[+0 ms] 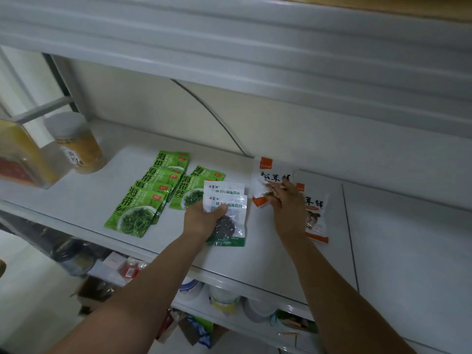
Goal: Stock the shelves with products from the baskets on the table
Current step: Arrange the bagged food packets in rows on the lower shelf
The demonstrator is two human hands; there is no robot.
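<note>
Now: seaweed packets in my left hand, their slot straight ahead

So the two clear-fronted plastic packets of dark dried seaweed [231,215], white-labelled at the top and green-banded at the bottom, are fanned one over the other in my left hand [201,218]. My thumb curls over their left edge, so I am grasping both. They sit low over the flat white shelf [255,267], near its front edge. Their long axis runs front to back, label ends pointing away from me.

Just beside them on the left lie the flat green foil seaweed packets [143,205], overlapped in two rows that run the same front-to-back way. On the right is a tilted white-and-orange seasoning packet [265,172] with my right hand [286,203] on it. Its fingers lie stretched across the packet, pressing rather than gripping as far as the blur lets me tell. A second white-and-orange packet [316,223] lies under and beyond that wrist.

I judge the coming move belongs to the left hand, which is the nearer and has the packets. The bare strip between the green rows and the orange packets runs straight ahead, in line with them, so a slide forward should do without turning.

Further left, well apart, stands a round clear jar with a pale lid [76,144].
</note>
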